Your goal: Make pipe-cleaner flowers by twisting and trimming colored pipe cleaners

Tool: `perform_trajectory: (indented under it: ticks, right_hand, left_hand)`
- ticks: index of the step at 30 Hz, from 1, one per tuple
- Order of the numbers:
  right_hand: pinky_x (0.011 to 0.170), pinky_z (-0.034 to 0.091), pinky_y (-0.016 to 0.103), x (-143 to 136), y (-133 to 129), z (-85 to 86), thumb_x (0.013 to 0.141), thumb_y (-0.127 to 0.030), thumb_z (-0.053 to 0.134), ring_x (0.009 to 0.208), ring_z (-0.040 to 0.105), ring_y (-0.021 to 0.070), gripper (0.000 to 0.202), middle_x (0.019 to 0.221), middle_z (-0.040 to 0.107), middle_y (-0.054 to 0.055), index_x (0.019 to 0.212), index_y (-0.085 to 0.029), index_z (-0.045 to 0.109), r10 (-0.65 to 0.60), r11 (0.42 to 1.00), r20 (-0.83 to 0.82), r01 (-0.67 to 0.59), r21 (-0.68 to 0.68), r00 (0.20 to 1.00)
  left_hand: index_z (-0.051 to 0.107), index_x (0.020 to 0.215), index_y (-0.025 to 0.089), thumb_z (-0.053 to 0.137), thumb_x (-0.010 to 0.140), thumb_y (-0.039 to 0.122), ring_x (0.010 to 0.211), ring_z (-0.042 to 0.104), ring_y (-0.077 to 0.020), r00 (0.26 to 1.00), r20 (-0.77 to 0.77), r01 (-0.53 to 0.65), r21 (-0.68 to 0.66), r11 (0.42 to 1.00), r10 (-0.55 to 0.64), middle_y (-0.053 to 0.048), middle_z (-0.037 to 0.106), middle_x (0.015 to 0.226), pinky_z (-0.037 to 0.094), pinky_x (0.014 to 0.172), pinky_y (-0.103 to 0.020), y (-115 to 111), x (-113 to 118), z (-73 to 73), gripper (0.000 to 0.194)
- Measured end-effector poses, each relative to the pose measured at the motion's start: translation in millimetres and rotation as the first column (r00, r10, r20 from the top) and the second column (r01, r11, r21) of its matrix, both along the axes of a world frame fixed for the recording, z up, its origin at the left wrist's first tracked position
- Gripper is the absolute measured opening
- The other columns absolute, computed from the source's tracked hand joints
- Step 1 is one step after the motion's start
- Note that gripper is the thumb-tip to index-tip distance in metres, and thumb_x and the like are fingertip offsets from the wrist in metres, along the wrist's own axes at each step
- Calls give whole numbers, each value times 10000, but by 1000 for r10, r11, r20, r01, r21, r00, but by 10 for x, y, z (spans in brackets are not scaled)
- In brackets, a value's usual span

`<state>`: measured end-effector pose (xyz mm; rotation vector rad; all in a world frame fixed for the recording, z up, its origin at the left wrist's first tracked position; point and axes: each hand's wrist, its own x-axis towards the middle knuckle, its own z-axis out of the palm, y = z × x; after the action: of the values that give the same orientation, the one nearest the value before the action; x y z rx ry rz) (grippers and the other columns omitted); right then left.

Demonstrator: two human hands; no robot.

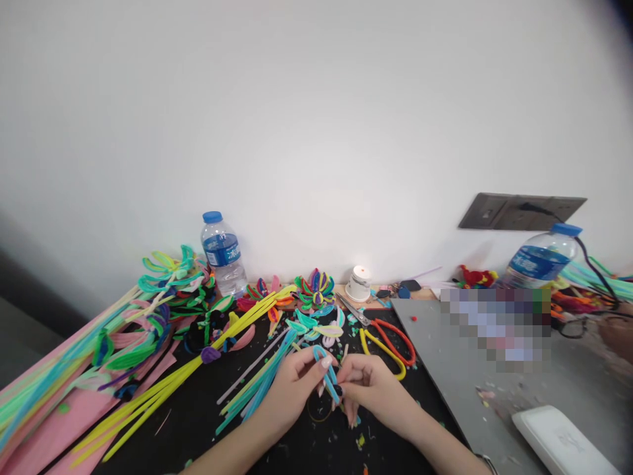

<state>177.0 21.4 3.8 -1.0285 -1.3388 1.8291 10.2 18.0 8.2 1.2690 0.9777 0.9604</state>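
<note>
Near the front middle, over the black table, a light blue pipe cleaner [331, 380] is bent into a narrow loop. My left hand [295, 386] pinches its upper left side, thumb and fingers pressed together. On the loop's lower right end, my right hand [372, 390] has its fingers closed. A small dark piece shows at the right fingertips, too small to name. Just behind the hands lies a teal and pale yellow pipe cleaner flower [310, 326]. Blue and green pipe cleaners [271, 376] lie left of my left hand.
Red-handled scissors [394, 338] and a yellow-handled tool [383, 353] lie behind my right hand. Bottles [222, 254] [539, 257] stand by the wall. Yellow stems [163, 389] spread left; a grey board [445, 356] and white case [558, 439] are right. Another person's hand [618, 338] is far right.
</note>
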Motion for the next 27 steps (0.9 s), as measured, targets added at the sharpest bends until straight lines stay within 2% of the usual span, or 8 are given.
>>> perform_trajectory:
  ticks: [4, 7, 10, 13, 16, 20, 23, 27]
  right_hand:
    - [386, 449, 189, 7, 1, 12, 664, -331, 703, 362, 562, 100, 272, 526, 634, -5, 688, -148, 504, 20, 1000, 9, -20, 2, 1000]
    - [381, 438, 187, 19, 6, -8, 683, -367, 684, 371, 575, 110, 289, 571, 663, 25, 719, -151, 495, 30, 1000, 7, -29, -4, 1000]
    - [372, 415, 189, 34, 11, -27, 733, -442, 622, 372, 573, 116, 314, 596, 672, 44, 751, -162, 481, 34, 999, 24, -34, 15, 999]
    - [386, 392, 192, 68, 20, -12, 814, -444, 529, 368, 524, 91, 296, 586, 639, 25, 722, -166, 488, -40, 985, 148, 14, 174, 988]
    - [419, 375, 203, 131, 40, 32, 861, -359, 465, 394, 478, 86, 233, 569, 581, -5, 737, -169, 519, -252, 900, 289, 113, 422, 923]
    - [506, 397, 232, 218, 91, 73, 858, -263, 441, 521, 516, 130, 144, 628, 570, 4, 867, -172, 552, -493, 744, 362, 167, 647, 791]
    - [523, 386, 235, 235, 123, 74, 823, -198, 465, 539, 494, 131, 128, 660, 567, 2, 903, -179, 563, -513, 706, 445, 66, 705, 734]
    - [567, 378, 227, 171, 76, 88, 750, -141, 545, 587, 500, 129, 113, 667, 559, -13, 837, -196, 592, -393, 691, 571, -179, 701, 721]
  left_hand:
    - [583, 744, 148, 495, 843, 463, 527, 440, -112, 999, -35, 39, 42, 998, -38, 44, 465, 544, 357, 536, -217, -16, 4, -15, 341]
    - [535, 684, 159, 476, 861, 438, 540, 417, -111, 997, -76, 30, 71, 997, -24, 48, 438, 543, 346, 546, -217, -26, 0, -41, 336]
    - [501, 697, 175, 465, 867, 431, 564, 416, -119, 995, -83, -52, 89, 995, 60, 50, 426, 578, 360, 567, -225, -29, -7, -50, 310]
    - [505, 735, 182, 445, 877, 419, 672, 473, -146, 984, -74, -153, 140, 978, 164, 21, 485, 681, 396, 666, -253, -19, -15, -38, 283]
    - [525, 824, 179, 413, 890, 412, 763, 531, -184, 986, -17, -165, 110, 980, 167, -14, 554, 750, 414, 760, -301, 7, -26, -44, 267]
    - [531, 889, 163, 419, 884, 392, 675, 525, -177, 984, 0, -178, 49, 983, 178, -5, 548, 659, 417, 724, -311, 47, -35, -93, 255]
    - [532, 944, 156, 424, 880, 380, 565, 435, -127, 975, 9, -224, 71, 972, 224, 2, 534, 711, 378, 613, -270, 63, -33, -123, 257]
    - [518, 1016, 162, 425, 885, 396, 554, 366, -105, 967, 85, -246, 38, 969, 242, 21, 472, 726, 315, 535, -235, 63, -30, -148, 284]
